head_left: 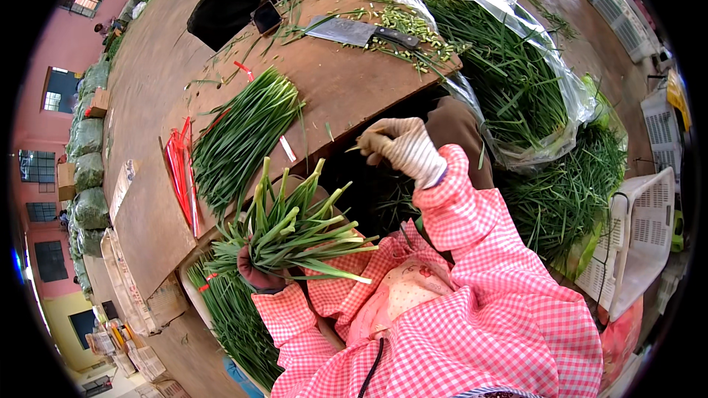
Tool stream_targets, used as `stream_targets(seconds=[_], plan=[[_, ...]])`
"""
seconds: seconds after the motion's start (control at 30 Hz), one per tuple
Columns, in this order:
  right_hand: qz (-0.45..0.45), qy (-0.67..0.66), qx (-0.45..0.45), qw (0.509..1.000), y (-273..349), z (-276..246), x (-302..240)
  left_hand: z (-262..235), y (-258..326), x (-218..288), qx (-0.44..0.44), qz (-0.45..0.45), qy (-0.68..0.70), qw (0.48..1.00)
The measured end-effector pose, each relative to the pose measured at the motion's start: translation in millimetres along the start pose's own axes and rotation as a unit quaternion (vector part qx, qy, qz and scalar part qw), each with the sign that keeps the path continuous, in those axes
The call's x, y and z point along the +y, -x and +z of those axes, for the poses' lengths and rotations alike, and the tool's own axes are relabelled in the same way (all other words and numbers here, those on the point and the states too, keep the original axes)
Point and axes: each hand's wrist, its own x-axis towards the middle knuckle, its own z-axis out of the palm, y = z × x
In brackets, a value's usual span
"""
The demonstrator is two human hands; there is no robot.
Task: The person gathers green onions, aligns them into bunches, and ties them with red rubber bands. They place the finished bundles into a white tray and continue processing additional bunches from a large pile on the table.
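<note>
My left hand, mostly hidden behind leaves and a dark cuff, is closed round a loose bunch of garlic chives [295, 239], their pale cut ends fanned up and to the right. My right hand [398, 147], in a striped, soiled glove, is raised beside the table edge, apart from the bunch. Its fingers are pinched together, with a thin pale-green sliver showing at the tips, too small to name. On the wooden table [332, 77] lies a tied bundle of chives [251, 133], next to red tie strips [179, 169].
A cleaver [350, 31] lies across the far table among chopped stem ends. Right of me, an open plastic bag [509, 66] bulges with chives, near a white crate [627, 243]. Bundled chives [243, 324] fill a tub at lower left. A person in dark clothes sits across the table.
</note>
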Motion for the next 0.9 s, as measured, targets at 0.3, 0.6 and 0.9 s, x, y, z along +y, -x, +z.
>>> stream_targets(seconds=[0.3, 0.6, 0.9], plan=[[-0.042, 0.073, -0.142, 0.986, -4.2, 43.2, 17.2, 6.6, 2.0, 0.6, 0.028, -0.059, 0.008, 0.998], [-0.006, 0.145, -0.046, 0.988, -3.1, 2.2, 7.4, -11.2, 6.1, 2.8, 0.011, -0.018, 0.004, 1.000], [-0.011, 0.303, -0.109, 0.947, -6.5, 11.3, -9.1, -22.0, 3.7, 0.2, 0.011, -0.001, -0.029, 1.000]])
